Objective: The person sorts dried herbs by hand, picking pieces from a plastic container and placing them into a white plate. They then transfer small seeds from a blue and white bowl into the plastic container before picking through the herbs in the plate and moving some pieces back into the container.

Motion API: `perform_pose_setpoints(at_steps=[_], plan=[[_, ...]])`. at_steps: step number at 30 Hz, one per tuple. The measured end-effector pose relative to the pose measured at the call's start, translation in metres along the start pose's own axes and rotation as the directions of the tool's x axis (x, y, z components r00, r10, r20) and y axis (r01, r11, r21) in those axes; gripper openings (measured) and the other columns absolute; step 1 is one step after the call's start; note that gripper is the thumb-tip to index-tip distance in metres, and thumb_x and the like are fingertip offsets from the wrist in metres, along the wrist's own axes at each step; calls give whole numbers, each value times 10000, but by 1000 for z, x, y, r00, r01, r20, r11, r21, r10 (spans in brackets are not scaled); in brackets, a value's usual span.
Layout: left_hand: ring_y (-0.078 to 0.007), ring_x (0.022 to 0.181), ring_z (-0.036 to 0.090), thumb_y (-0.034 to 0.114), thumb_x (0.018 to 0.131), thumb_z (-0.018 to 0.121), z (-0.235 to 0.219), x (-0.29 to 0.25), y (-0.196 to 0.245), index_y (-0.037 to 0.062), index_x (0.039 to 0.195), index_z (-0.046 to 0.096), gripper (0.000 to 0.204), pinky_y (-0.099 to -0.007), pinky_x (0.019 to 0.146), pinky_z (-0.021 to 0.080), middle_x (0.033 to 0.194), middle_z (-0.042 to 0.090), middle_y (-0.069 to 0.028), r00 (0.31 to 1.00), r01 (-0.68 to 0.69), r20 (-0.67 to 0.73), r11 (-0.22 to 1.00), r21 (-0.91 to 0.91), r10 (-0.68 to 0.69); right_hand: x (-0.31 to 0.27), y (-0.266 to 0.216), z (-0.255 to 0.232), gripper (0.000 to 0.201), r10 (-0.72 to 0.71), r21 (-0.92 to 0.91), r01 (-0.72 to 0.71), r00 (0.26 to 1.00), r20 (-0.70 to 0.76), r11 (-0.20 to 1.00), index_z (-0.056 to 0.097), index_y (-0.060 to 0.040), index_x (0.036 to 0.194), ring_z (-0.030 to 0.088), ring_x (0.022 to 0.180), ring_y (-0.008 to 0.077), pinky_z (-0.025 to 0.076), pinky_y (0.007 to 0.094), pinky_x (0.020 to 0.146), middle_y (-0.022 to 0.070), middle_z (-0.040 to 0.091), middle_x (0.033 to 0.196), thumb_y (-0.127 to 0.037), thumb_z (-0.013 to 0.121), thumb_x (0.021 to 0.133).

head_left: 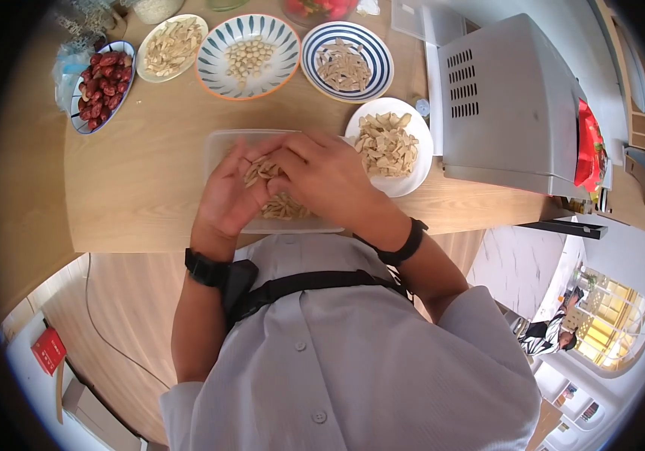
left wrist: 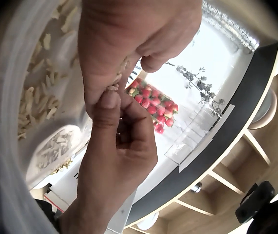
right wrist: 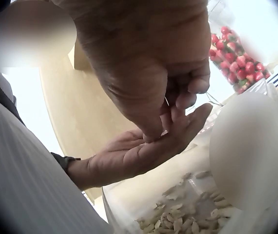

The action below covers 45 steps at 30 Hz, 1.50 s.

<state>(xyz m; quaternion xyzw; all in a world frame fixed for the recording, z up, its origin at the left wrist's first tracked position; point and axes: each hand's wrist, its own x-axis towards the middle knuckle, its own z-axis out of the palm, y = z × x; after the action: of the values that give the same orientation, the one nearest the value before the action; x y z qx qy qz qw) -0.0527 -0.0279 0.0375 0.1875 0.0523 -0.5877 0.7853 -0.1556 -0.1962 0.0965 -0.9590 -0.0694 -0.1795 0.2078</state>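
Observation:
My left hand [head_left: 221, 197] is turned palm up and cupped, with several pale dried slices [head_left: 260, 171] lying in it. My right hand [head_left: 330, 169] reaches over it from the right, thumb and fingertips pinching at a slice [left wrist: 112, 87] by the left palm. In the right wrist view the left hand [right wrist: 139, 158] lies below the right hand's fingertips, its fingers mostly straight. Beneath both hands stands a clear plastic tray [head_left: 217, 143] with more slices [head_left: 286, 207] in it. The hands hide much of the tray in the head view.
A white plate [head_left: 426, 165] of larger dried chips stands right of the tray. Along the back are a blue-striped plate [head_left: 310, 56], a leaf-patterned plate [head_left: 210, 68], a small plate [head_left: 146, 71] of strips and a dish of red dates [head_left: 104, 86]. A grey appliance [head_left: 495, 105] stands right.

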Motion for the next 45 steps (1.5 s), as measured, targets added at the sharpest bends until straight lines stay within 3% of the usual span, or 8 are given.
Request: perform_pose_setpoints(at_steps=[5,17,22,28,31,34,38,45], plan=[[-232,1215,640,418,1142,365,-1,2,-2,-57,1431,533,582,-404,1057,527,1358,638,-140,997,9,-74,998,55,-5,1,0,2,286,7,-86,1,996,93,996,718,-80,995,658,946,222,571,372,796,3,670,1046,-182,740,729],[-294,1328,601,382,1145,358,4,3,2,-99,1454,486,586,-425,1137,496,1448,583,-229,1000,13,-19,1000,-2,-13,-1,19,-4,142,-64,53,75,981,-185,996,698,-67,955,691,836,290,581,389,685,49,690,987,-95,729,819],[-374,1416,515,342,1153,343,16,3,3,-135,1474,439,583,-419,1199,454,1509,509,-283,999,-1,-45,999,49,3,-44,50,-46,137,285,49,-282,927,-244,958,698,-47,990,682,799,316,563,407,679,116,682,930,-18,754,868],[-400,1422,500,329,1150,370,17,3,3,-141,1470,438,573,-399,1206,453,1509,501,-294,995,9,-99,994,107,2,-85,87,-71,133,416,-133,-436,896,-157,890,720,-45,996,685,816,334,577,413,710,123,686,920,13,721,875],[-397,1427,497,333,1151,357,17,2,3,-134,1469,447,572,-408,1206,450,1511,506,-283,998,26,-52,996,82,-22,-84,89,-64,164,385,-202,-402,915,-119,893,724,-37,1028,688,851,319,562,392,739,131,698,969,23,726,875],[-391,1433,492,352,1151,337,20,1,1,-125,1475,448,587,-430,1212,437,1517,508,-267,999,34,-18,997,72,-32,-55,66,-47,264,264,91,-252,951,-159,963,752,-73,1056,684,859,324,585,426,756,108,701,939,28,701,817],[-351,1390,542,387,1146,335,14,3,-1,-92,1471,474,595,-455,1167,469,1482,554,-232,999,36,-31,996,85,-33,-18,31,-23,321,19,103,-14,999,-49,995,739,-97,1102,664,916,270,576,379,795,49,674,989,-175,774,792],[-295,1228,648,401,1137,381,-4,-1,1,-31,1404,548,535,-468,1048,546,1369,638,-155,999,35,-20,999,-10,-35,5,7,-6,474,-2,-27,6,992,126,1000,720,-129,1171,656,887,264,570,375,761,36,656,1037,-278,825,733]])
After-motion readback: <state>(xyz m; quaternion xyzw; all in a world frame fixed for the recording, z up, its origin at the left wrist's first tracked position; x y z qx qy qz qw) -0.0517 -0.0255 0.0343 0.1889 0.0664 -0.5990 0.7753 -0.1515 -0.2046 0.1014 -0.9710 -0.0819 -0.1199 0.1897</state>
